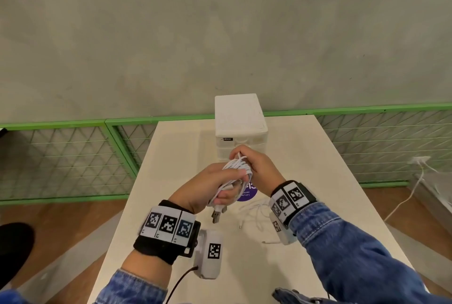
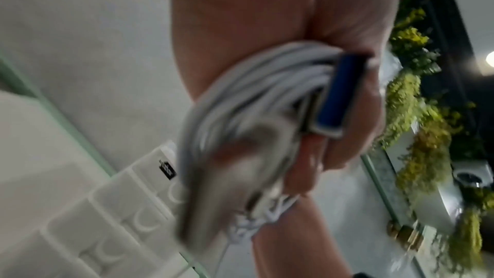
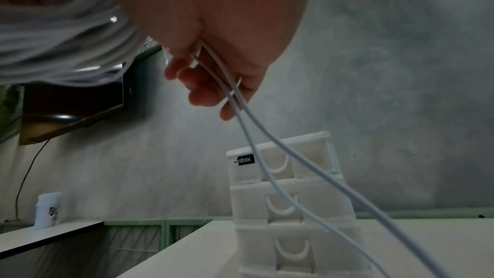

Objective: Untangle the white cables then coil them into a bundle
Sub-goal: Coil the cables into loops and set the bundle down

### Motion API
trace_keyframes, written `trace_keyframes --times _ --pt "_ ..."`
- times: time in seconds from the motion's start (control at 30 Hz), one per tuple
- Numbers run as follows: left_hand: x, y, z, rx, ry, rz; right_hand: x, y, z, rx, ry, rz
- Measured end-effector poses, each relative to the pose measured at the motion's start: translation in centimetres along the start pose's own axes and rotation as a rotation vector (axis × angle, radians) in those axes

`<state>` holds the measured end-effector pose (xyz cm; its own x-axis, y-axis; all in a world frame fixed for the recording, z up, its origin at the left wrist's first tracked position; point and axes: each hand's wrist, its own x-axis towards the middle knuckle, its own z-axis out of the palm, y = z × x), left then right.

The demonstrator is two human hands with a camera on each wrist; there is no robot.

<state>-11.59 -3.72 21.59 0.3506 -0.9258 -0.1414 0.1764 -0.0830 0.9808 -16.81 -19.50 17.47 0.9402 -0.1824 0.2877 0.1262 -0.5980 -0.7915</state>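
Left hand: my left hand has its grip curled round the lower end of the coiled bundle of thin white cables, thumb laid across the coils; a silver USB plug hangs out below the fist.

Right hand: my right hand has its grip closed on the upper end of the same bundle, and the right wrist view shows two loose white strands pinched between its fingers and running down toward the worktop.

Where the cables are: the bundle is held in the air between both hands, above the pale beige worktop and just in front of the small white plastic drawer box. A tail of white cable lies on the worktop under my right wrist, beside a round purple sticker.

Key relation: the bundle's long axis runs from my left hand, near and low, up and away to my right hand. The uncoiled slack lies on the right side, below the right hand, so I judge the right hand is the one placed to feed it round while the left anchors the coil.

Progress: most of the length looks coiled; the loose tail is not yet gathered.

Risk: the left wrist view is blurred, so I cannot tell how firmly the loops sit; they could spring open if either grip slackens.
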Motion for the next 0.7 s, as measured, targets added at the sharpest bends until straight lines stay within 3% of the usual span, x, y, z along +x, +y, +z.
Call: trace_keyframes --times 0.1,0.17,0.3,0.4,0.5,0.57,0.63,0.7 --pt "0.3 0.0 -0.3 -0.211 -0.102 0.129 -0.5 1.2 1.1 -0.001 -0.099 0.165" --pt "0.7 0.2 -0.4 -0.343 -0.051 0.191 -1.5 2.4 2.2 -0.112 -0.115 0.182" --pt "1.7 0.7 -1.0 -0.464 0.235 0.3 -3.6 3.1 3.7 -0.104 -0.111 0.217" --pt "2.3 1.1 -1.6 -0.459 0.538 0.431 -4.7 3.4 4.7 -0.126 -0.206 0.249" --pt "2.6 1.5 -2.2 -0.216 0.853 0.555 -5.8 3.3 5.5 -0.104 -0.256 0.218" --pt "2.8 1.2 -2.7 -0.01 0.981 0.6 -6.1 2.5 5.7 -0.087 -0.239 0.142" --pt "2.8 0.0 -3.2 0.255 1.0 0.564 -5.7 1.4 5.5 -0.075 -0.183 0.058" --pt "2.9 -1.4 -3.8 0.683 0.929 0.363 -5.0 0.4 5.0 -0.049 -0.084 -0.045"
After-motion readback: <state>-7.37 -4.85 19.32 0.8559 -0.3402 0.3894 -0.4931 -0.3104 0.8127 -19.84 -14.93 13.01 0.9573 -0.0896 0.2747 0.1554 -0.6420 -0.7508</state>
